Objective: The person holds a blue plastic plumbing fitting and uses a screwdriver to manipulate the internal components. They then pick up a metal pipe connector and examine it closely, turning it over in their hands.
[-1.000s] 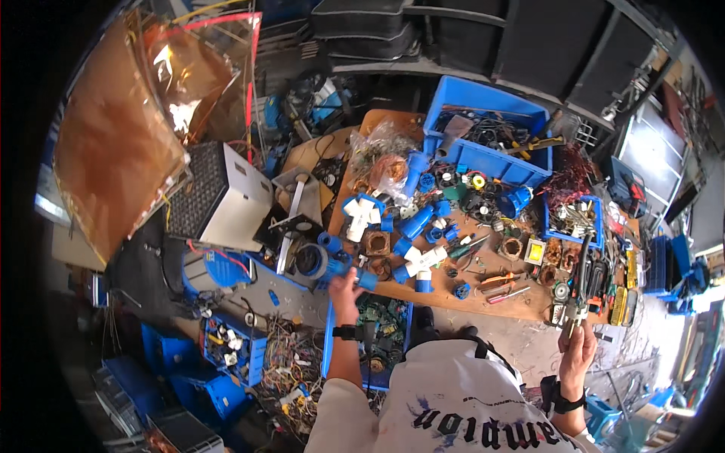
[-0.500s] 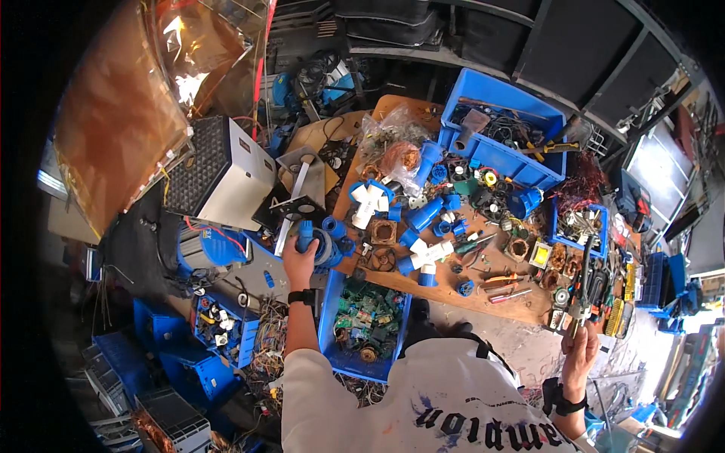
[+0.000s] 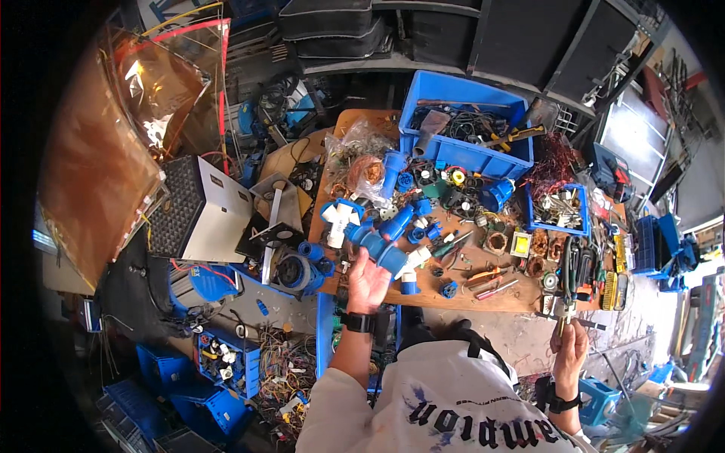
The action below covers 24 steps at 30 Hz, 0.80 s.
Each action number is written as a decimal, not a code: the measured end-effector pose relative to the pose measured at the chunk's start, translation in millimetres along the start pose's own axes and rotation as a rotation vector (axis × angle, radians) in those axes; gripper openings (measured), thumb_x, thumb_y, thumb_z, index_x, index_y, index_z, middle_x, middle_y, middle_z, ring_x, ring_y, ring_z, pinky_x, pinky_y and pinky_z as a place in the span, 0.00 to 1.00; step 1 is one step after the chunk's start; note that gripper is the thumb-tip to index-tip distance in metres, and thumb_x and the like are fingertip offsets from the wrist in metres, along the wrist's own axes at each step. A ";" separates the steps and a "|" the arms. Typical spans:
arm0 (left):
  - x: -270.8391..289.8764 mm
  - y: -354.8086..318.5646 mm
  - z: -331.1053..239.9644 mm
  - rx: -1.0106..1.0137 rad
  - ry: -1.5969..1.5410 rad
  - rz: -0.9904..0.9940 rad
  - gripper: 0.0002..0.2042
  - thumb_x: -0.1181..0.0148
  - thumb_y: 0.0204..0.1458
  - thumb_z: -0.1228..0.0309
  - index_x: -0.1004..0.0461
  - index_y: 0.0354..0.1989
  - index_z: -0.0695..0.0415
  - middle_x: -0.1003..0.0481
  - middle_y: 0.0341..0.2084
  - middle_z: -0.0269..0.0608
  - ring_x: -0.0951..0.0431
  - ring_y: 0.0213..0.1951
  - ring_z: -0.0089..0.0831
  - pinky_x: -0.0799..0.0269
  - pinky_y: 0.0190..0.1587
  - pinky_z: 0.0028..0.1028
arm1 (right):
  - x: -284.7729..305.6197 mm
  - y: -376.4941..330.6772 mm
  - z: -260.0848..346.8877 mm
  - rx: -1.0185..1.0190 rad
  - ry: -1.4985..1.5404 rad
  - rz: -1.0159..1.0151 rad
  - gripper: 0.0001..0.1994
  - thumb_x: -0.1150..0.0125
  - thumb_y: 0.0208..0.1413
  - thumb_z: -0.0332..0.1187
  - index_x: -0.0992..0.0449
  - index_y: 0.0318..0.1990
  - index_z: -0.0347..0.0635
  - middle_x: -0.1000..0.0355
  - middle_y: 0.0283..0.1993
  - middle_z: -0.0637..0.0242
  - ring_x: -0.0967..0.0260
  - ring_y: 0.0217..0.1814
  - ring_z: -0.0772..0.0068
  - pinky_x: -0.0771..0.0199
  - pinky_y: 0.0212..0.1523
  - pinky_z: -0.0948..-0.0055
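Observation:
My left hand (image 3: 368, 283) is closed round the lower end of a large blue cylindrical industrial plug (image 3: 376, 248), held over the near edge of the wooden table. Its fingers are partly hidden by the plug. At the table's right corner, my right hand (image 3: 571, 346) grips a metal hand tool (image 3: 562, 311) whose exact kind I cannot make out. A white fitting (image 3: 337, 230) lies past the plug, and another blue connector (image 3: 396, 224) rests just beyond it on the table.
A big blue crate (image 3: 472, 147) with cables stands at the back. A smaller blue tray (image 3: 557, 226) holds metal parts. Pliers (image 3: 487, 276) and red-handled screwdrivers (image 3: 498, 290) lie on the wooden table (image 3: 355, 119). A white metal box (image 3: 226, 204) stands left.
My left hand has moved right, from the blue parts at the table's left end to the middle front, bringing the blue plug along. My right hand keeps its tool near the right corner. The view has shifted.

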<state>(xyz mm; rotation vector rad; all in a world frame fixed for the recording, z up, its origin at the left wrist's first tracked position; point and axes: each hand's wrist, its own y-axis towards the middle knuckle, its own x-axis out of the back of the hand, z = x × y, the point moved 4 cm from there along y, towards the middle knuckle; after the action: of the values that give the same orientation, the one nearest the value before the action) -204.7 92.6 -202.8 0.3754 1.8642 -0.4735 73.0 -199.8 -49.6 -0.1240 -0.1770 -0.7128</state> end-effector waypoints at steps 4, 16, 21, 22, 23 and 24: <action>-51.0 -13.3 15.1 0.103 -0.201 0.042 0.27 0.44 0.60 0.56 0.37 0.63 0.58 0.29 0.55 0.47 0.31 0.60 0.46 0.32 0.62 0.45 | 3.8 6.2 -0.4 -0.014 0.036 0.026 0.16 0.51 0.69 0.43 0.32 0.31 0.44 0.47 0.20 0.79 0.52 0.20 0.87 0.51 0.21 0.81; -67.4 -130.8 40.2 -0.135 -0.598 0.003 0.25 0.47 0.61 0.51 0.31 0.57 0.60 0.28 0.56 0.49 0.29 0.60 0.41 0.24 0.57 0.41 | 7.9 40.4 8.2 0.063 0.064 0.389 0.17 0.50 0.68 0.42 0.36 0.26 0.46 0.46 0.19 0.78 0.51 0.18 0.86 0.54 0.19 0.80; -15.2 -185.0 58.3 -0.336 -0.355 -0.351 0.21 0.41 0.58 0.52 0.26 0.45 0.59 0.21 0.42 0.44 0.21 0.45 0.39 0.24 0.52 0.41 | 14.3 46.9 -10.4 0.031 0.235 0.539 0.17 0.50 0.68 0.42 0.36 0.26 0.47 0.48 0.18 0.79 0.54 0.16 0.87 0.58 0.16 0.80; 2.2 -201.2 63.9 -0.333 -0.416 -0.389 0.21 0.41 0.58 0.51 0.26 0.45 0.59 0.21 0.41 0.43 0.21 0.45 0.39 0.24 0.51 0.40 | 13.5 47.4 -11.2 0.048 0.253 0.574 0.17 0.50 0.68 0.42 0.36 0.26 0.46 0.48 0.18 0.79 0.54 0.16 0.88 0.58 0.16 0.79; 25.6 -218.1 74.7 -0.319 -0.477 -0.423 0.21 0.41 0.58 0.51 0.26 0.45 0.59 0.21 0.41 0.42 0.21 0.44 0.38 0.24 0.51 0.39 | 14.4 46.9 -15.3 0.043 0.240 0.576 0.17 0.50 0.68 0.41 0.36 0.27 0.45 0.49 0.18 0.79 0.55 0.16 0.88 0.59 0.16 0.80; 38.9 -231.9 87.5 -0.292 -0.544 -0.453 0.21 0.41 0.58 0.51 0.26 0.45 0.59 0.21 0.41 0.41 0.21 0.43 0.38 0.24 0.50 0.39 | 14.3 45.3 -15.5 0.035 0.242 0.610 0.17 0.50 0.68 0.41 0.35 0.26 0.45 0.48 0.19 0.79 0.55 0.17 0.88 0.59 0.17 0.80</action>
<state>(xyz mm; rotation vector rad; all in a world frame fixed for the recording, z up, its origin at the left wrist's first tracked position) -256.2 -151.1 -233.2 -0.3553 1.4417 -0.5309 115.3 -177.7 -64.2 -0.0520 0.0824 -0.1130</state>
